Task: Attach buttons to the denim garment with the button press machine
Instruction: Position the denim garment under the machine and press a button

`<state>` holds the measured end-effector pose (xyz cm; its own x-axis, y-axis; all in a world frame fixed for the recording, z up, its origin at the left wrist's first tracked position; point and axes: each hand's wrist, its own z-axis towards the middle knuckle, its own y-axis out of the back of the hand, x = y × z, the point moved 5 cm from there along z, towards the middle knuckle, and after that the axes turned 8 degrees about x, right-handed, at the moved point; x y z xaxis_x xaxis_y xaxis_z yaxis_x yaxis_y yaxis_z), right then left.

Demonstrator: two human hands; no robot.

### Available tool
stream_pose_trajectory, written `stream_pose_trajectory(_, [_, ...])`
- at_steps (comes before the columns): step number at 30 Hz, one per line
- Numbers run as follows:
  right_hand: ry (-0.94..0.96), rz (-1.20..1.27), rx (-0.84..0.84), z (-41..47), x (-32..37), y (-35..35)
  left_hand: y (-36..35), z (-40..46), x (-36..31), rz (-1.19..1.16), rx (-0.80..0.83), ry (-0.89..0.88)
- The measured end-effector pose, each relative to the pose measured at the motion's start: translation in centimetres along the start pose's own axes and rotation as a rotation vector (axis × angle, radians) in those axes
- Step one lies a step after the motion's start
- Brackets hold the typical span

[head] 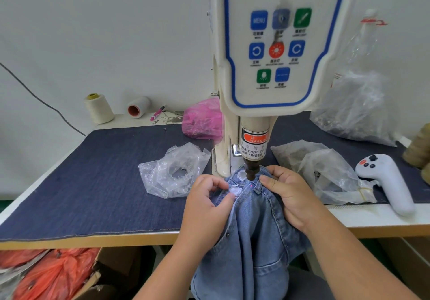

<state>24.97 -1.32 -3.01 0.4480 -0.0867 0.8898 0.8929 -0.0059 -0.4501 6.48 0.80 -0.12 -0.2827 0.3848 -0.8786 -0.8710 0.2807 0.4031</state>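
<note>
**Head view: denim held under the press**

Head camera showed the light-blue denim garment bunched under the dark punch of the cream button press machine at the table edge. Left hand pinched the waistband; right hand gripped the fabric, fingers curled over it.

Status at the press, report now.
Left hand and right hand both pinching the denim garment, either side of the press head. Red laser dot on waistband. Fingertips close to the punch.
</note>
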Motion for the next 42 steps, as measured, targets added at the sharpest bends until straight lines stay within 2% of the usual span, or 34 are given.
stream_pose_trajectory(13, [-0.014,0.011,0.013,0.1,0.0,-0.3,0.0,0.8,1.1,0.009,-0.021,0.080])
stream_pose_trajectory(27, [-0.049,0.049,0.030,-0.3,0.4,-0.5,-0.1,0.8,1.7,-0.131,-0.011,0.161])
stream_pose_trajectory(42, [-0.075,0.080,0.036,-0.4,0.5,-0.7,0.1,1.0,1.7,-0.067,-0.038,0.170])
